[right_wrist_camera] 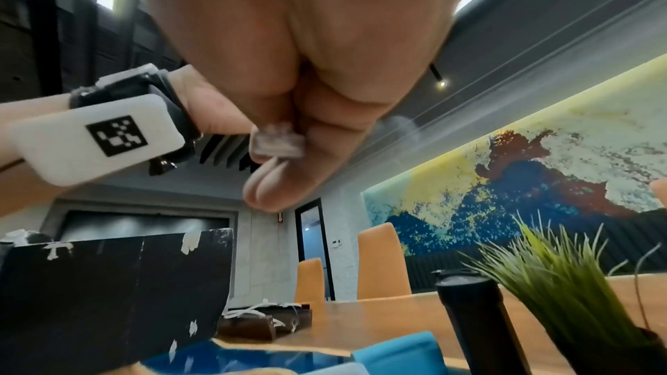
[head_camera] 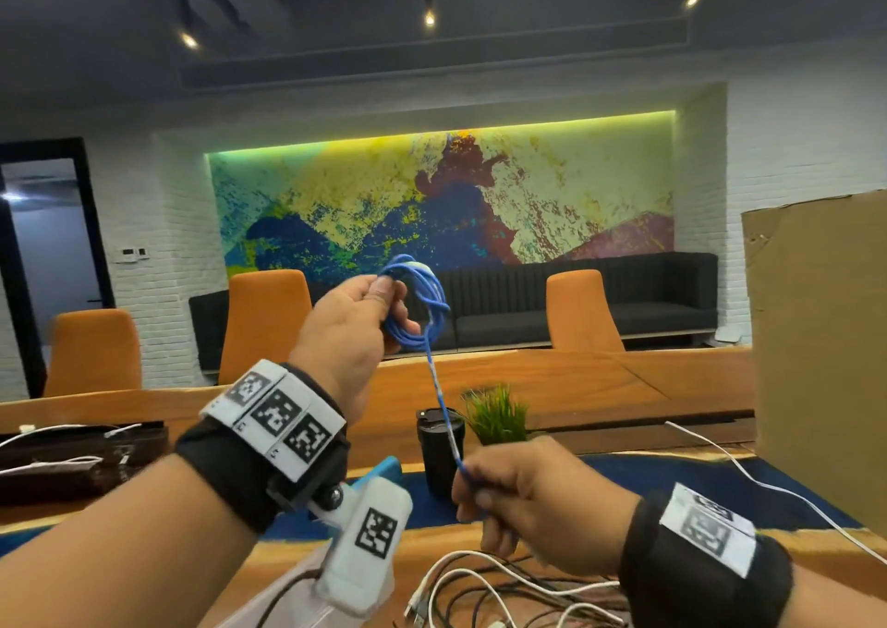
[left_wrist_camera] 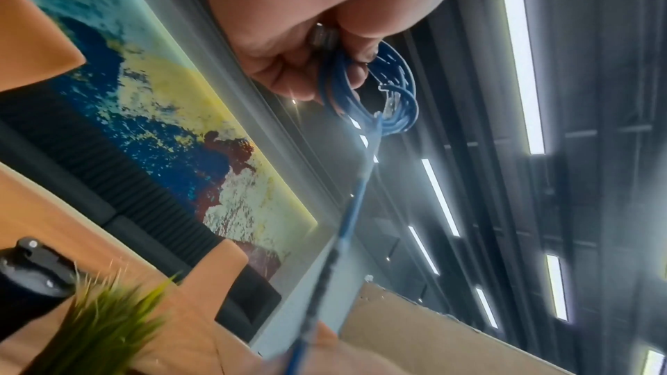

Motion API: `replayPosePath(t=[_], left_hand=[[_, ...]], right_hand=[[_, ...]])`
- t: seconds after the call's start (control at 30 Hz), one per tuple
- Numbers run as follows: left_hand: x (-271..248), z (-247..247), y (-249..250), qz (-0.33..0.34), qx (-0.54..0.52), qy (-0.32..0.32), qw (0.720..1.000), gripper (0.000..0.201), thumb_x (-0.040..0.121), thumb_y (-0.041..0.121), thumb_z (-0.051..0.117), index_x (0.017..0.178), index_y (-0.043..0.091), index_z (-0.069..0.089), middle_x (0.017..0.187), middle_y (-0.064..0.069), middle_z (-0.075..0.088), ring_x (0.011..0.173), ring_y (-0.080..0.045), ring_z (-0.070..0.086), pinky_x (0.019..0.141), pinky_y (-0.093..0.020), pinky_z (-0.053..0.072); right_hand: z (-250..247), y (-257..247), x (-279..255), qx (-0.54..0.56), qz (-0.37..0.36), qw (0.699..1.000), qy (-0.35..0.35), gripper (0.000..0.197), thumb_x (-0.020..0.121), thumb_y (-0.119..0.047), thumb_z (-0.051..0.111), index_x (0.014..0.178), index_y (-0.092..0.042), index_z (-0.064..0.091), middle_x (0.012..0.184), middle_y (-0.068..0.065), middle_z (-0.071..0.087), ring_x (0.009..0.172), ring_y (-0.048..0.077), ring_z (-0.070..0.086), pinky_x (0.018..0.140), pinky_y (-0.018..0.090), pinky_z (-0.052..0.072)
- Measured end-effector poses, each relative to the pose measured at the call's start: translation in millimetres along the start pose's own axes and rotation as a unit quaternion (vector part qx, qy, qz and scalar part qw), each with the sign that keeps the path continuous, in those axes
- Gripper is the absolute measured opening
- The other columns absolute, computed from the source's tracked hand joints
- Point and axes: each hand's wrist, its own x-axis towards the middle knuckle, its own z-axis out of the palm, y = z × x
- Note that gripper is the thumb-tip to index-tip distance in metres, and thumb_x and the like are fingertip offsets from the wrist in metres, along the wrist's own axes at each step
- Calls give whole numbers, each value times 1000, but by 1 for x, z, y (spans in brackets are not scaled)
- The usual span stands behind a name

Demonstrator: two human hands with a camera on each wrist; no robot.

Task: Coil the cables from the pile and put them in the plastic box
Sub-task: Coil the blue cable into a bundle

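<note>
A blue cable [head_camera: 422,301] is wound into a small coil held up in the air by my left hand [head_camera: 357,320], thumb pressed on the loops. The left wrist view shows the same coil [left_wrist_camera: 386,96] hanging from the curled fingers. A straight tail [head_camera: 444,411] runs down from the coil to my right hand [head_camera: 509,488], which pinches its end. In the right wrist view a clear plug [right_wrist_camera: 276,143] sits between the curled fingers. The pile of white and black cables [head_camera: 504,589] lies on the table below my right hand. The plastic box shows only as a blue edge [head_camera: 379,471] behind my left wrist.
A black tumbler [head_camera: 439,450] and a small green plant [head_camera: 497,411] stand on the wooden table [head_camera: 552,378] behind the hands. A tall cardboard box [head_camera: 821,349] rises at the right with a white cable [head_camera: 768,488] trailing past it. Dark items with white cables [head_camera: 62,454] lie at the left.
</note>
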Motion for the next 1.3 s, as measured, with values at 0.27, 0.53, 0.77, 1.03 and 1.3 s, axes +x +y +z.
replayPosePath(t=[0.27,0.53,0.77,1.03,1.3], left_hand=[[-41,28,-13,-202,-47,-223,953,27,105,25,42,89,12,60,66,1,51,54,-9,49,55,-22,39],[-32,25,-34,1,249,-194,949,25,106,25,42,102,10,62,96,-24,68,61,-14,56,57,-27,48],[-29,23,-43,11,229,-157,961,25,105,22,44,93,12,64,73,-3,58,58,-10,46,54,-23,40],[-28,29,-49,57,379,-97,918,27,105,29,42,100,11,61,78,0,55,69,-15,51,54,-27,38],[-39,34,-43,-153,50,-148,976,30,105,33,42,83,17,55,66,4,53,65,-12,46,68,-31,36]], right_hand=[[-36,15,34,-181,47,981,45,16,93,-6,57,93,-16,69,83,6,71,63,12,66,69,41,61],[-80,-26,36,12,4,989,150,18,98,3,49,97,3,66,68,11,63,48,6,59,46,19,49],[-67,-9,12,-15,-36,988,152,19,92,-4,62,105,-12,75,88,4,75,74,5,68,62,18,53],[-50,-16,9,-221,-124,926,279,23,85,-28,72,108,-26,71,107,-9,58,97,6,55,83,24,48],[-37,6,27,-273,-178,895,305,7,85,-14,67,91,-12,69,97,1,60,84,19,59,73,42,54]])
